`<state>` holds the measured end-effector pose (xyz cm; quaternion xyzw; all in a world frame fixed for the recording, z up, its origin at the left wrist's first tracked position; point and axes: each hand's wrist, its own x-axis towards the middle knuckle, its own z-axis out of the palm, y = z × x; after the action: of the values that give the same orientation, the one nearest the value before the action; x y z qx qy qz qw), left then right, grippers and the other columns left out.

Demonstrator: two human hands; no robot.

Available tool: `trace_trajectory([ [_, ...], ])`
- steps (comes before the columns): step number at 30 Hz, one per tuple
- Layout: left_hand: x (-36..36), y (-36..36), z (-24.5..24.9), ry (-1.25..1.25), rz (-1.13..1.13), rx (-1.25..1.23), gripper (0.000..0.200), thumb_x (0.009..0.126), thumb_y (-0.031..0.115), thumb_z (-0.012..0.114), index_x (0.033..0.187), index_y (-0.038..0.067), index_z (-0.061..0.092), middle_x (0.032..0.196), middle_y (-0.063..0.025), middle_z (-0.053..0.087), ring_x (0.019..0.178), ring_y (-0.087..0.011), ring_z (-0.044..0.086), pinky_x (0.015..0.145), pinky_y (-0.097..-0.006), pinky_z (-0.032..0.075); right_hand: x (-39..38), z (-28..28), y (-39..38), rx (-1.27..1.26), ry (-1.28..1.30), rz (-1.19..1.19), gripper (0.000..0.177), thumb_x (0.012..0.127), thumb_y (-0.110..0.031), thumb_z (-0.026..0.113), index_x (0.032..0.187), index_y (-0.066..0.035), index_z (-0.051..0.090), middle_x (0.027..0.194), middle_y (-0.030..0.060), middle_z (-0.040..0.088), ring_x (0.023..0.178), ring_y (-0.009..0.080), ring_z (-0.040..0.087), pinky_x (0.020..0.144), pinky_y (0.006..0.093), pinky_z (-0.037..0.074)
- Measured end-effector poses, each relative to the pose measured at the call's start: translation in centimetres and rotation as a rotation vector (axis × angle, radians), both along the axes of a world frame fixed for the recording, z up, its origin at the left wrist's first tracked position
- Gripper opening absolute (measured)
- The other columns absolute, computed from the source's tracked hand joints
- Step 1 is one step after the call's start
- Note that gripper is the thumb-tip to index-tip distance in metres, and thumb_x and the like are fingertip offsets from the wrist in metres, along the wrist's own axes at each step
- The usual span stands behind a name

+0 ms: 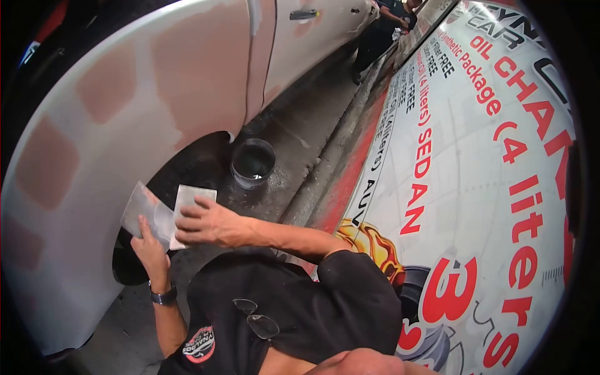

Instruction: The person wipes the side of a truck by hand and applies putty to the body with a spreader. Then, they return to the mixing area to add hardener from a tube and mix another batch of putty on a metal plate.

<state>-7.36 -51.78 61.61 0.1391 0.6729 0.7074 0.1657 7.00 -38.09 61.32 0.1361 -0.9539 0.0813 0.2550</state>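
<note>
My left hand (150, 247), with a dark watch on the wrist, grips a flat grey rectangular sheet (139, 209) with paler and pinkish smears. The index finger lies extended along its face. My right hand (209, 224) is closed on a whitish rectangular flat piece (186, 199), its fingers bent over the face. The two pieces come edge to edge and partly overlap in this view. Both are in front of the dark wheel arch (187, 169) of a white car (125, 140), whose panels carry several dull pinkish-brown patches.
A dark bucket (253, 164) of liquid stands on the wet grey floor (306, 125) beyond my right hand. Along the right runs a large printed oil change banner (462, 150), above a low kerb. Another person (378, 37) in dark clothes stands farther along the car.
</note>
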Motion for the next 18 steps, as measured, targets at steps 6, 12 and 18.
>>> trace_trajectory([
  [6, -5.8, -6.0, 1.6, -0.354, 0.031, 0.367, 0.045, 0.101, 0.033, 0.046, 0.128, -0.003, 0.053, 0.125, -0.0140, 0.058, 0.108, -0.0259, 0.062, 0.093, -0.0373, 0.050, -2.3, 1.8, -1.0, -0.369, 0.049, 0.119, 0.052, 0.072, 0.001, 0.062, 0.123, -0.011, 0.061, 0.119, 0.0078, 0.060, 0.117, 0.0262, 0.055, 0.096, 0.0471, 0.041],
  [12, -4.4, -4.0, 0.1, -0.483, -0.174, 0.361, 0.044, 0.101, 0.031, 0.047, 0.127, -0.003, 0.054, 0.119, -0.0111, 0.062, 0.105, -0.0206, 0.062, 0.095, -0.0358, 0.048, -5.3, 5.8, -3.6, -0.853, 0.238, 0.167, 0.070, 0.065, 0.019, 0.055, 0.131, -0.005, 0.055, 0.125, 0.0150, 0.054, 0.117, 0.0335, 0.054, 0.097, 0.0434, 0.044],
  [18, -2.4, 1.7, 0.0, -0.369, -0.178, 0.311, 0.043, 0.099, 0.030, 0.057, 0.121, -0.007, 0.057, 0.113, -0.0121, 0.064, 0.099, -0.0183, 0.062, 0.086, -0.0351, 0.051, -2.5, 0.3, -0.3, -0.531, 0.036, -0.229, 0.067, 0.078, 0.002, 0.060, 0.143, -0.008, 0.044, 0.138, 0.0199, 0.045, 0.129, 0.0390, 0.044, 0.102, 0.0556, 0.038],
])
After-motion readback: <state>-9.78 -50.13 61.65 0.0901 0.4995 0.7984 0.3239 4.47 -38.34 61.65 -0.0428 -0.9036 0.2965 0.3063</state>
